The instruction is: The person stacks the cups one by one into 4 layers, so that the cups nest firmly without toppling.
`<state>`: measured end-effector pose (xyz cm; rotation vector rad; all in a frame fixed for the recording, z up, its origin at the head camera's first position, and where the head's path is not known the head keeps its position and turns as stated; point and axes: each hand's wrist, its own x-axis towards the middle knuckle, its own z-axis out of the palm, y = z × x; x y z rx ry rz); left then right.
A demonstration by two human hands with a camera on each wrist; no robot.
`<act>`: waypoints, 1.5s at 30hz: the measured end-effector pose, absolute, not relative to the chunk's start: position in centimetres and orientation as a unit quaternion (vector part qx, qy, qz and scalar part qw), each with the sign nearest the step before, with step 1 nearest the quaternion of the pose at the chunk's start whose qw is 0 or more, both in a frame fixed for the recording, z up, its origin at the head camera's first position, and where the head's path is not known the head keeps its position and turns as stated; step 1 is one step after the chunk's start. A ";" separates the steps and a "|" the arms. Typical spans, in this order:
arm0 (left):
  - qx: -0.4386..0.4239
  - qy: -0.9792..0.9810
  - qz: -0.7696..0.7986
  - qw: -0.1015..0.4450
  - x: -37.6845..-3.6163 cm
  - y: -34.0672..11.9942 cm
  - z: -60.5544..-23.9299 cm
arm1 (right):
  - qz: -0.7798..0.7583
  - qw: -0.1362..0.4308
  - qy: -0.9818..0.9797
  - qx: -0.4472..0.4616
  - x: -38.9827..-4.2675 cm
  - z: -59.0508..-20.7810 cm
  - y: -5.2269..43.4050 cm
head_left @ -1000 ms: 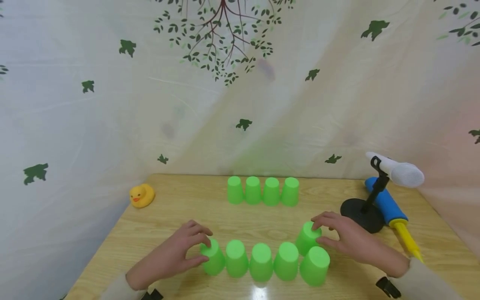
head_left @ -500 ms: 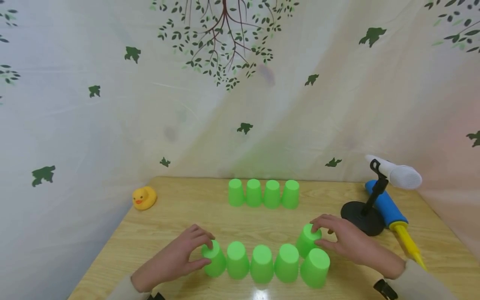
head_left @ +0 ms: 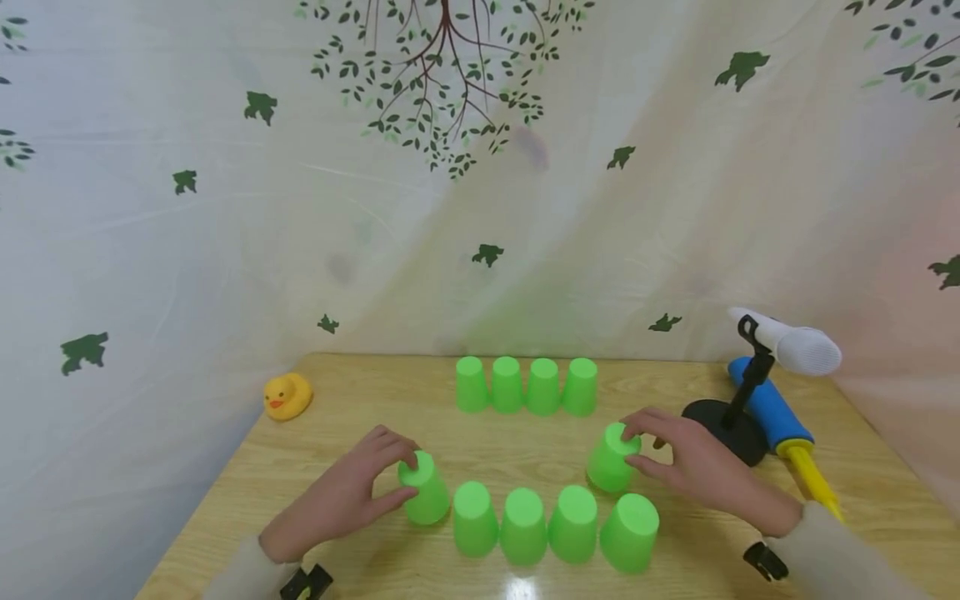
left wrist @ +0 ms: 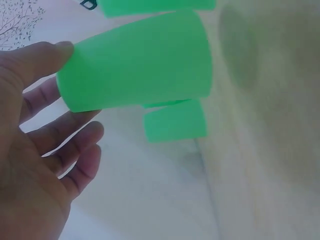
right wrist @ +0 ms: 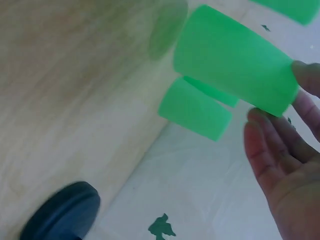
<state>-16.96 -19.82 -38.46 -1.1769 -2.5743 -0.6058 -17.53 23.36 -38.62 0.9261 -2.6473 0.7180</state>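
Left hand [head_left: 352, 492]: fingers and thumb are curling round the closed top of the left-end cup [head_left: 423, 490], which is sitting mouth-down at the left end of the near row; the left wrist view is showing the thumb on one side of that cup [left wrist: 135, 62] and the fingertips [left wrist: 75, 135] spreading loosely below it
Left-end cup, handling: judged to be thin light plastic, smooth and slightly flexible; a light pinch near the stiffer closed top is looking safer than squeezing the open rim
Near row [head_left: 551, 525]: four more green cups are standing upside down, side by side, on the wooden table [head_left: 315, 433]
Far row [head_left: 527, 386]: four cups are standing together at the back, well apart from both hands
Right-end cup [head_left: 611, 460]: it is sitting just behind the near row's right end, tilting slightly
Right hand [head_left: 697, 471]: fingers are pinching the top of the right-end cup [right wrist: 232, 60], thumb on the near side
Right-end cup, handling: likely to slip or tip if it is gripped hard
Surroundings: a yellow duck [head_left: 287, 395] is sitting far left, a microphone stand [head_left: 731, 425] and a blue pump [head_left: 776, 417] far right
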 end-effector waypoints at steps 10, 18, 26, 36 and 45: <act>-0.411 -0.859 -0.228 0.203 -21.9 -17.5 -35.6 | 0.245 0.220 -0.889 0.319 -20.8 -35.6 22.0; -0.400 -0.858 -0.222 0.234 -27.0 -13.8 -34.0 | 0.270 0.244 -0.877 0.314 -24.5 -34.0 20.2; -0.385 -0.870 -0.205 0.230 -30.7 -11.0 -33.8 | 0.274 0.247 -0.886 0.280 -27.5 -34.4 19.6; -0.349 -0.895 -0.199 0.193 -32.4 -9.9 -34.0 | 0.288 0.214 -0.896 0.260 -29.0 -34.9 19.2; -0.329 -0.909 -0.198 0.163 -32.8 -9.6 -33.9 | 0.285 0.204 -0.905 0.241 -29.6 -35.0 19.3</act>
